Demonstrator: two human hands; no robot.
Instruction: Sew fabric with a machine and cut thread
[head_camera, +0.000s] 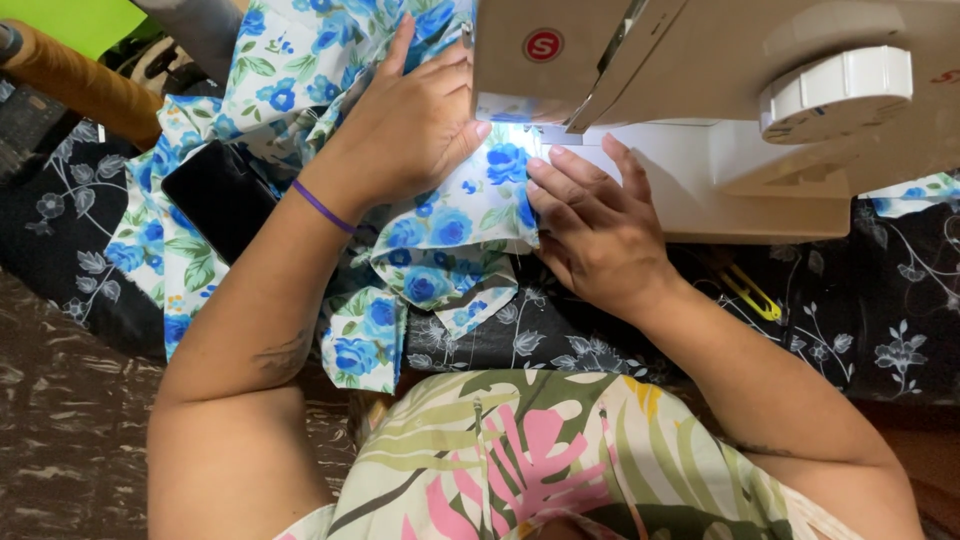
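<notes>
My left hand (405, 125) lies flat on white fabric with blue flowers (440, 235), pressing it down just left of the sewing machine's head (620, 60). A purple band circles that wrist. My right hand (595, 230) rests on the same fabric's edge and on the cream machine bed (700, 190), fingers pointing at the lit needle area, which the machine head hides. Both hands press the cloth; neither grips it. The fabric bunches and hangs over the table's front edge towards my lap.
A black phone (220, 195) lies on the fabric at left. The machine's handwheel (835, 90) is at upper right. A yellow-handled tool (750, 292) lies on the dark floral tablecloth (880, 330). A wooden chair arm (75, 80) is at upper left.
</notes>
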